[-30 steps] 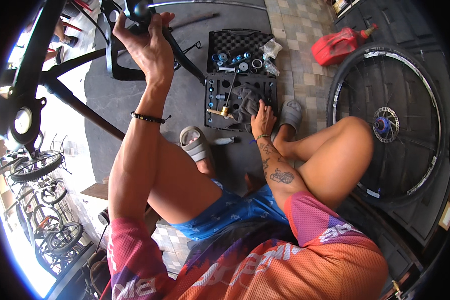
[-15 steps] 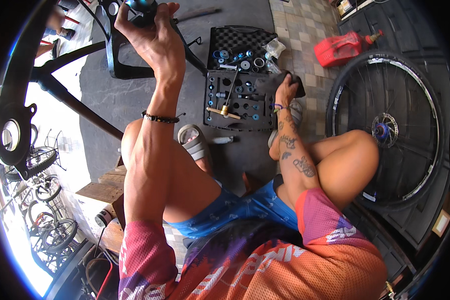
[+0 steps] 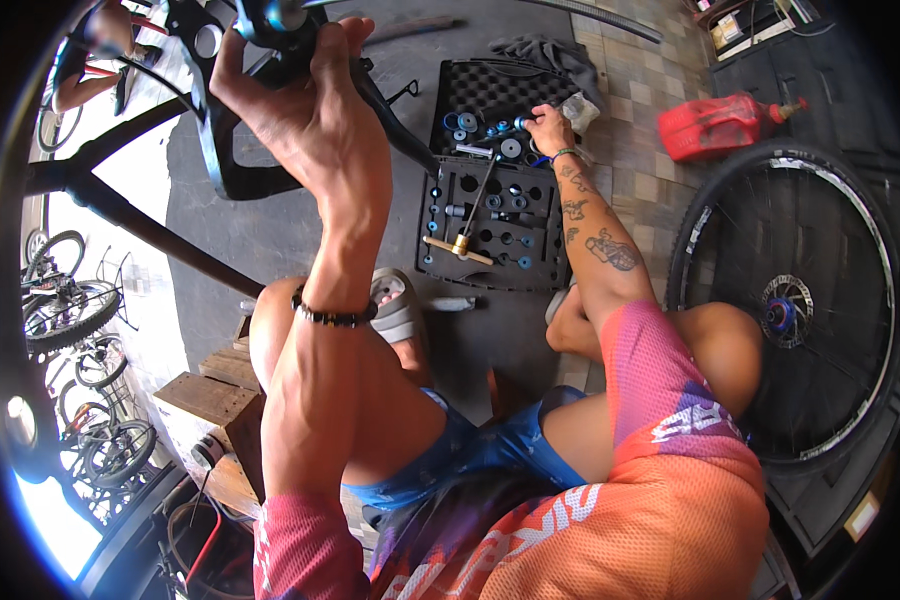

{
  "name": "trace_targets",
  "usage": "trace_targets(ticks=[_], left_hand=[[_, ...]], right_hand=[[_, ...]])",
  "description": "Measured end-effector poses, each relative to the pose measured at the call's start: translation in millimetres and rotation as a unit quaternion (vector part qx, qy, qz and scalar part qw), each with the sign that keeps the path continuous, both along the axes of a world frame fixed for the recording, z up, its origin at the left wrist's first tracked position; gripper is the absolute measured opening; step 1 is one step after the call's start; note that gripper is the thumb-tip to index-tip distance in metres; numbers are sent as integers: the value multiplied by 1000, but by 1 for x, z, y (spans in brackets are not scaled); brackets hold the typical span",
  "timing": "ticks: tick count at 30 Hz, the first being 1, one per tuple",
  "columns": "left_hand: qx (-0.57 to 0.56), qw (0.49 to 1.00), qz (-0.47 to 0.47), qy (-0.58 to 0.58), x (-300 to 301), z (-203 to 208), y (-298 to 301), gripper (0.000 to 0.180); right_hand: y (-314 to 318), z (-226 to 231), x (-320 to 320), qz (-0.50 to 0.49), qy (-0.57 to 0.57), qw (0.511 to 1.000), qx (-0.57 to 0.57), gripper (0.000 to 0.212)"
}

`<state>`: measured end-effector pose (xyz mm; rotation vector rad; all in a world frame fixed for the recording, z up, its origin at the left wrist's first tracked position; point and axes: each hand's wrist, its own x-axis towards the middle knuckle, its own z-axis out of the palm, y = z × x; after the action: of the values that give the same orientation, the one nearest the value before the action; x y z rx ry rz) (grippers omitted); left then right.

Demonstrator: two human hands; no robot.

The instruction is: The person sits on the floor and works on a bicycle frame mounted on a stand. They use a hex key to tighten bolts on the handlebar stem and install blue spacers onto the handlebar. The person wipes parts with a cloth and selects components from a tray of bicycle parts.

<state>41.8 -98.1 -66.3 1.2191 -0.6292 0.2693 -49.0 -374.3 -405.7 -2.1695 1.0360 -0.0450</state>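
My left hand (image 3: 315, 125) is raised at the upper left, its fingers curled round part of a black bike frame (image 3: 232, 180). A shiny blue round part (image 3: 288, 14) shows at its fingertips; the palm hides the exact grip. My right hand (image 3: 550, 135) reaches over the foam-lined lid of an open tool case (image 3: 490, 85), with its fingertips closed on a small blue cylindrical part (image 3: 522, 123). Around it lie several blue and silver rings and discs (image 3: 467, 122). In the case's lower half, a T-handled rod tool (image 3: 460, 245) rests across fitted pieces.
A dark cloth (image 3: 555, 65) lies beyond the case, near a clear plastic bag (image 3: 578, 112). To the right are a red fuel can (image 3: 720, 128) and a bike wheel (image 3: 682, 240). A wooden box (image 3: 210, 400) stands by my left leg. Several bikes (image 3: 100, 400) stand far left.
My right hand has let go of the dark cloth, which now lies beyond the case, and has moved to the small parts in the lid. My left hand stays at the frame.
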Motion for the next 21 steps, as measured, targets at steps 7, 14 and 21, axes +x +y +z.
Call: trace_targets(ticks=[7, 14, 21], left_hand=[[34, 999, 33, 7, -19, 7, -14, 54], [57, 997, 45, 16, -12, 7, -13, 49], [48, 998, 43, 18, -17, 9, -14, 50]], right_hand=[[33, -10, 11, -6, 19, 994, -105, 47], [21, -31, 16, -129, -111, 985, -36, 37], [10, -39, 32, -97, -154, 980, -81, 31]])
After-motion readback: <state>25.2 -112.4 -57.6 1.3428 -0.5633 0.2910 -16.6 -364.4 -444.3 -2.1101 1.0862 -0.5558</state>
